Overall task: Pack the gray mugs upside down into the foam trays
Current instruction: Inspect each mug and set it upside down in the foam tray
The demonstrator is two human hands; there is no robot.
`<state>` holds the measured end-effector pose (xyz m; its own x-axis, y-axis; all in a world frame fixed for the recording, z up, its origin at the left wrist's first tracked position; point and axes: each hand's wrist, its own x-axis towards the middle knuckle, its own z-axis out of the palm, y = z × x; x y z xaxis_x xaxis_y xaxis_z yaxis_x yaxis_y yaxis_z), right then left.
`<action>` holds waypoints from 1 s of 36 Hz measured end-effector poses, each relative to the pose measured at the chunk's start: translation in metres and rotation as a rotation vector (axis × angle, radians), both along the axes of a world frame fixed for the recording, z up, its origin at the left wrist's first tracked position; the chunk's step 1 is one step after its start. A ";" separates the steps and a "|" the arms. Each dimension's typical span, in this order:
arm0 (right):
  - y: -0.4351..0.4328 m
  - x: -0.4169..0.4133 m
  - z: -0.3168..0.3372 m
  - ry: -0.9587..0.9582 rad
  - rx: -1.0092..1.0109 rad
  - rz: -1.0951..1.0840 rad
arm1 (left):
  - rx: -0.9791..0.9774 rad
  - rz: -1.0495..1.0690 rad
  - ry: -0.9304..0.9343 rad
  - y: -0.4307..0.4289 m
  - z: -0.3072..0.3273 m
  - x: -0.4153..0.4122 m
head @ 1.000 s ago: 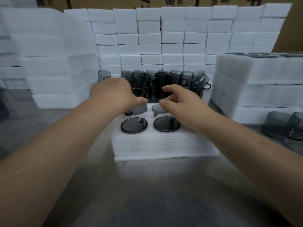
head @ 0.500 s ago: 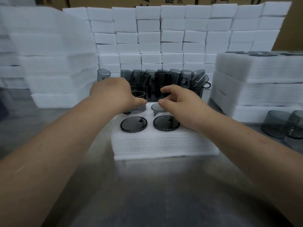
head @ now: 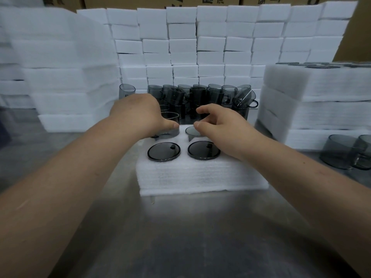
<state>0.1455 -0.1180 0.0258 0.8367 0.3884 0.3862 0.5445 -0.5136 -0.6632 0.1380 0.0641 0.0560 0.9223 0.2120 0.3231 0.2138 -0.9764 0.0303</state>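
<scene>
While left hand clamps the back-left mug, base up and standing proud of its slot, right hand sits curled over the back-right mug, thumb on its base; can't tell if it's pinching or just pressing. Hands apart, one mug each. Back-right mug looks nearly flush. Front mugs both seated upside down in the tray. So two slots done, two going in; tray's right side is hidden by the arm. Plenty left: stock mugs bunched behind the tray, loose mugs far right. Cartons up top carry cropped print, unreadable.
</scene>
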 end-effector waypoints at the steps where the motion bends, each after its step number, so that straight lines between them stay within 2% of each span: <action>1: 0.000 0.000 0.000 0.000 -0.001 -0.001 | -0.005 -0.002 0.003 0.000 0.000 0.000; 22: 0.000 -0.003 0.001 -0.003 -0.029 -0.009 | -0.058 -0.001 -0.003 0.000 0.000 -0.002; 36: 0.001 -0.004 0.002 0.005 -0.028 -0.003 | 0.021 0.024 -0.021 -0.001 -0.003 0.001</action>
<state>0.1412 -0.1173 0.0275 0.8398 0.3967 0.3707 0.5395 -0.5335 -0.6514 0.1389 0.0635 0.0534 0.9101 0.2267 0.3469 0.2366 -0.9715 0.0142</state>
